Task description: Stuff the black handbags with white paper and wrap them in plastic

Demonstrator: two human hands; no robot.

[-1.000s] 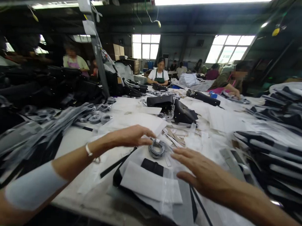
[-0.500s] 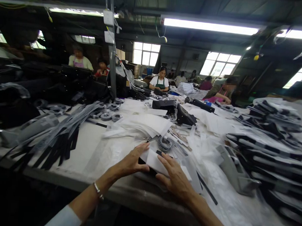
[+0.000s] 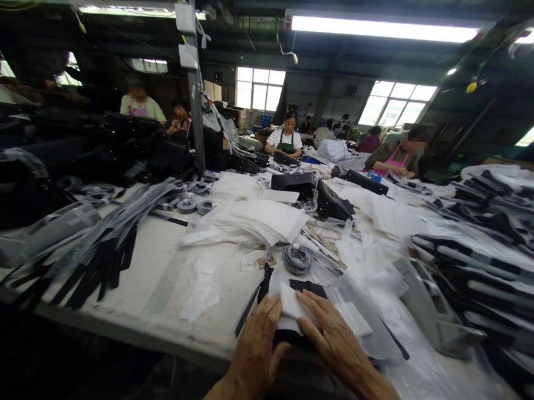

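1. Two hands, left (image 3: 258, 347) and right (image 3: 332, 338), lie flat and open on a white sheet (image 3: 291, 304) at 6 o'clock on the table (image 3: 158, 260); neither grips it.
2. Coil (image 3: 297, 258) lies just beyond at 12, paper stack (image 3: 266, 220) at 11, straps (image 3: 101, 246) at 9.
3. Half a second ago, both hands were farther from the table edge.
4. Sheet looks creased, covering a black piece (image 3: 307, 287).

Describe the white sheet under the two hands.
A thin, plain white sheet, paper or soft lining by its look. It lies flat on a black piece near the front edge of the table. The left hand and the right hand both press on it, one from each side.
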